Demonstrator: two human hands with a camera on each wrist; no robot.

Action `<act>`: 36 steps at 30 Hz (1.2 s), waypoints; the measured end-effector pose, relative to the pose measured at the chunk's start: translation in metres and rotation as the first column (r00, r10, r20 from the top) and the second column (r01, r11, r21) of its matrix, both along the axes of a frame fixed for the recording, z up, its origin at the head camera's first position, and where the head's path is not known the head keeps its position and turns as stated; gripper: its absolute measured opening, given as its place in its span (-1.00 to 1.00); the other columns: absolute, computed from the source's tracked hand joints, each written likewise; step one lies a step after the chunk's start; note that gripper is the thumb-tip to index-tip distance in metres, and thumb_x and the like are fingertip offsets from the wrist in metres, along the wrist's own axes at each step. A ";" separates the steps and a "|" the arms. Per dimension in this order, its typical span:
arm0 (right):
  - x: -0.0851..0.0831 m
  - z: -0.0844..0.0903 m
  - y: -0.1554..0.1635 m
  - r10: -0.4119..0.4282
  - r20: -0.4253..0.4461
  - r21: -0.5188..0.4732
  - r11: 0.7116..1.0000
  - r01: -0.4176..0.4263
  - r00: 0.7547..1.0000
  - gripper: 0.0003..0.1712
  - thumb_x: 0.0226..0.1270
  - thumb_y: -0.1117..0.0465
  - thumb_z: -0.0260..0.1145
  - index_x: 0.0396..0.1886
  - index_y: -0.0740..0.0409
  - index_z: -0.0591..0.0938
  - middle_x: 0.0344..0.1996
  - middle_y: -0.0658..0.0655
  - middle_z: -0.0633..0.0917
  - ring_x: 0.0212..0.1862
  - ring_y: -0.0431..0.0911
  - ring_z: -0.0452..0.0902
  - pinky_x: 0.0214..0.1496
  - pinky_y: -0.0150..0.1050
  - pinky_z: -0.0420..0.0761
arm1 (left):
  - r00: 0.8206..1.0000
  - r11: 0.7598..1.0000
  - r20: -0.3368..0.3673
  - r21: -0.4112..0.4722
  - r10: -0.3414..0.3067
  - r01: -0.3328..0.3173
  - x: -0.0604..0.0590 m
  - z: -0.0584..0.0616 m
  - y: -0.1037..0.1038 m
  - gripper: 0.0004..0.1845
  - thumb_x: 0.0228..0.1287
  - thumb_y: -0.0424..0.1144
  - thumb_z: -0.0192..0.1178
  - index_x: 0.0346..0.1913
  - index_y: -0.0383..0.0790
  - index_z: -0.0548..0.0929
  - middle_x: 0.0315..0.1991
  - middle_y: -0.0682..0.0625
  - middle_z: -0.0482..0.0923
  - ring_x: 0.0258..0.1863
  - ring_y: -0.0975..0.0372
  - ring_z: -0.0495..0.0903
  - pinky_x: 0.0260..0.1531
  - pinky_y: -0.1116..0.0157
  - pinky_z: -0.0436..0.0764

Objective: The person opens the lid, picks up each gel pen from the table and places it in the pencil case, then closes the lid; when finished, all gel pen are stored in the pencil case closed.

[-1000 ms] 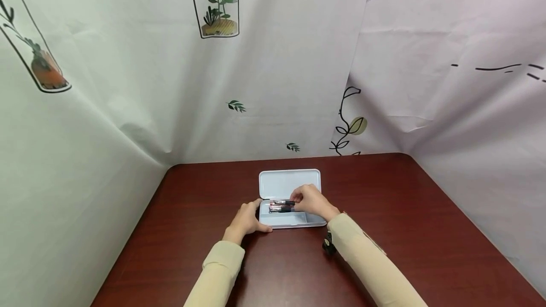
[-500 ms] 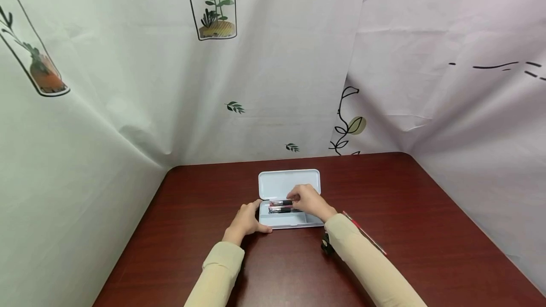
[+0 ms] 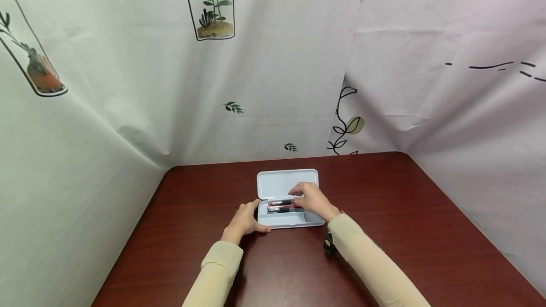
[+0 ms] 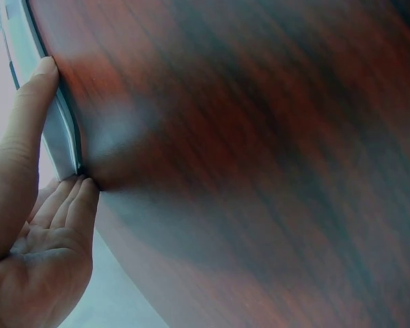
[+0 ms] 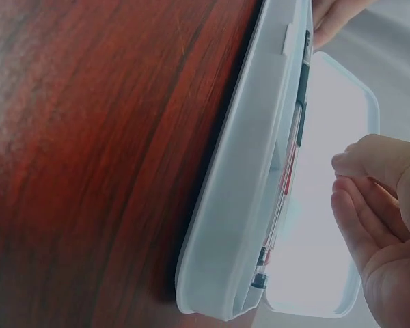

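A pale blue pencil case (image 3: 277, 220) lies on the table with its lid (image 3: 277, 184) raised at the back. Several clear-barrelled pens (image 3: 279, 209), with black and red parts, lie side by side in its rear compartment. My left hand (image 3: 244, 219) holds the case's left end, thumb at the front edge and fingers round the back corner. Above the right part of the pens hovers my right hand (image 3: 313, 199). In the right wrist view its fingers (image 5: 355, 225) are loosely bent and the thumb is near them; I see nothing held there.
The dark red wooden table (image 3: 204, 193) extends round the case. A printed cloth (image 3: 273, 84) hangs behind and at both sides. By the right cuff is a small dark object (image 3: 329, 243), partly hidden.
My right hand has risen slightly off the pens, and its fingers have parted from them. A red pen seen beside the right sleeve half a second ago is now almost hidden. The left hand stays.
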State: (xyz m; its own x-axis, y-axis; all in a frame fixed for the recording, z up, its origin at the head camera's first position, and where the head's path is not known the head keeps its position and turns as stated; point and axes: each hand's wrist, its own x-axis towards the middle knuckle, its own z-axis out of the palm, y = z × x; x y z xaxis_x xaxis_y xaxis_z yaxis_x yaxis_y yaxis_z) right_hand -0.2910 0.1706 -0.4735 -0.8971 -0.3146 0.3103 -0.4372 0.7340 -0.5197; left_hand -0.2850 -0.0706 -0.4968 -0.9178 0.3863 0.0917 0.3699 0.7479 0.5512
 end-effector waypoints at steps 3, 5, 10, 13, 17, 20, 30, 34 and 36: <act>0.001 0.000 0.001 -0.006 0.010 -0.010 1.000 0.006 1.000 -0.74 0.11 0.45 0.36 -0.18 0.21 0.77 -0.22 0.08 0.76 -0.16 -0.09 0.66 -0.08 -0.17 0.66 | 1.000 1.000 -0.004 -0.003 -0.001 0.001 0.000 0.000 0.000 -0.08 -0.37 -0.11 0.69 0.17 -0.39 0.52 -0.06 -0.22 0.64 -0.15 0.03 0.60 -0.02 0.06 0.58; 0.002 -0.001 0.002 -0.006 0.007 -0.017 1.000 0.006 1.000 -0.74 0.10 0.45 0.37 -0.19 0.21 0.77 -0.23 0.09 0.76 -0.18 -0.09 0.66 -0.10 -0.18 0.66 | 1.000 1.000 -0.007 -0.003 -0.001 0.001 0.000 0.000 -0.001 -0.07 -0.37 -0.11 0.69 0.18 -0.39 0.51 -0.05 -0.23 0.64 -0.14 0.02 0.60 -0.02 0.05 0.58; 0.003 -0.004 0.006 -0.014 0.001 -0.025 1.000 0.014 1.000 -0.75 0.08 0.45 0.38 -0.20 0.22 0.77 -0.24 0.09 0.76 -0.20 -0.11 0.66 -0.13 -0.20 0.66 | 1.000 1.000 -0.006 -0.001 0.003 -0.003 0.000 0.000 -0.001 -0.06 -0.37 -0.12 0.69 0.19 -0.40 0.51 -0.03 -0.24 0.63 -0.12 0.01 0.60 0.00 0.04 0.58; 0.004 -0.004 0.009 -0.014 0.011 -0.026 1.000 0.014 1.000 -0.75 0.08 0.44 0.40 -0.20 0.22 0.77 -0.24 0.09 0.75 -0.21 -0.12 0.65 -0.12 -0.21 0.66 | 1.000 1.000 -0.008 -0.003 0.003 -0.003 0.001 0.001 -0.001 -0.07 -0.37 -0.12 0.69 0.18 -0.39 0.51 -0.05 -0.24 0.64 -0.14 0.01 0.60 -0.01 0.05 0.58; 0.006 -0.002 0.013 -0.014 0.015 -0.029 0.999 0.014 1.000 -0.74 0.07 0.44 0.40 -0.19 0.22 0.77 -0.24 0.09 0.76 -0.21 -0.12 0.64 -0.13 -0.19 0.66 | 1.000 1.000 -0.011 -0.001 0.002 -0.002 0.001 0.001 -0.001 -0.08 -0.37 -0.13 0.69 0.17 -0.39 0.52 -0.07 -0.22 0.64 -0.15 0.03 0.60 -0.01 0.06 0.58; 0.007 -0.001 0.017 -0.028 0.023 -0.031 0.999 0.029 0.999 -0.74 0.08 0.43 0.40 -0.17 0.21 0.77 -0.24 0.09 0.76 -0.20 -0.12 0.65 -0.12 -0.18 0.66 | 1.000 1.000 -0.008 0.002 0.000 0.000 0.001 0.000 -0.001 -0.09 -0.36 -0.13 0.68 0.17 -0.39 0.52 -0.06 -0.22 0.63 -0.15 0.03 0.59 -0.01 0.06 0.57; 0.011 0.000 0.037 -0.092 0.088 -0.061 0.993 0.098 0.992 -0.73 0.07 0.40 0.46 -0.16 0.20 0.77 -0.25 0.08 0.75 -0.23 -0.15 0.62 -0.14 -0.19 0.65 | 1.000 1.000 -0.005 0.000 -0.001 0.001 0.000 0.000 0.000 -0.05 -0.35 -0.11 0.68 0.20 -0.40 0.50 -0.03 -0.25 0.62 -0.11 0.01 0.60 0.01 0.05 0.58; 0.012 -0.001 0.041 -0.097 0.088 -0.062 0.993 0.103 0.991 -0.72 0.06 0.40 0.46 -0.17 0.22 0.77 -0.26 0.10 0.76 -0.23 -0.14 0.62 -0.14 -0.18 0.66 | 1.000 1.000 0.002 -0.001 0.009 -0.009 -0.002 -0.001 -0.001 -0.03 -0.35 -0.10 0.68 0.23 -0.39 0.49 -0.01 -0.25 0.62 -0.09 0.02 0.60 0.02 0.06 0.57; 0.013 -0.001 0.043 -0.108 0.089 -0.058 0.992 0.113 0.990 -0.73 0.06 0.39 0.47 -0.17 0.21 0.77 -0.26 0.09 0.76 -0.24 -0.14 0.62 -0.14 -0.19 0.66 | 1.000 1.000 0.005 0.002 0.013 -0.013 -0.003 -0.002 -0.001 -0.03 -0.35 -0.10 0.68 0.23 -0.39 0.49 -0.01 -0.25 0.62 -0.09 0.02 0.60 0.03 0.06 0.57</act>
State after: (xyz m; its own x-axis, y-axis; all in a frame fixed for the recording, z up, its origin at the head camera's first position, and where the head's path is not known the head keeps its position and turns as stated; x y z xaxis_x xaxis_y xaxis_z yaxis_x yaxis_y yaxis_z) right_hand -0.2778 0.2135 -0.4748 -0.9493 -0.1946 0.2468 -0.3072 0.7400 -0.5984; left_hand -0.2876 -0.0719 -0.4984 -0.9233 0.3739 0.0882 0.3574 0.7518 0.5541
